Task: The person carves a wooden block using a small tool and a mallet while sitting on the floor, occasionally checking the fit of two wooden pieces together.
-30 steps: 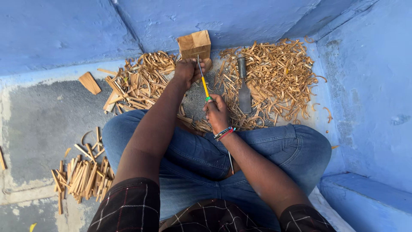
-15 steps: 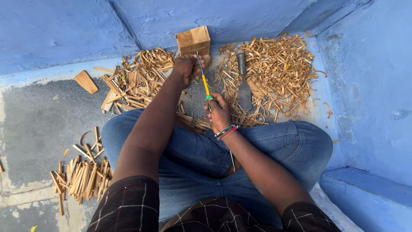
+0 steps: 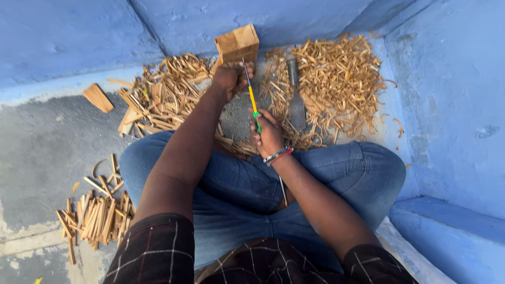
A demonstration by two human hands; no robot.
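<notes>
I sit cross-legged on the floor in blue jeans. My left hand point(image 3: 230, 78) is closed around something small just in front of a wooden block point(image 3: 238, 44); what it grips is hidden by the fingers. My right hand point(image 3: 268, 134), with bead bracelets at the wrist, holds a thin tool with a yellow and green handle point(image 3: 254, 107). The tool's metal tip points up toward my left hand. Both hands hover over a patch of grey floor between two heaps of wood shavings.
Wood shavings lie heaped at left point(image 3: 160, 97) and right point(image 3: 336, 84). A broad metal chisel point(image 3: 296, 97) rests on the right heap. A stack of cut wooden sticks point(image 3: 94, 215) lies by my left knee. A flat wood piece point(image 3: 98, 97) sits farther left. Blue walls point(image 3: 452, 100) enclose the corner.
None of the things on the floor has moved. My hands keep nearly the same pose, with only a slight shift of the tool.
</notes>
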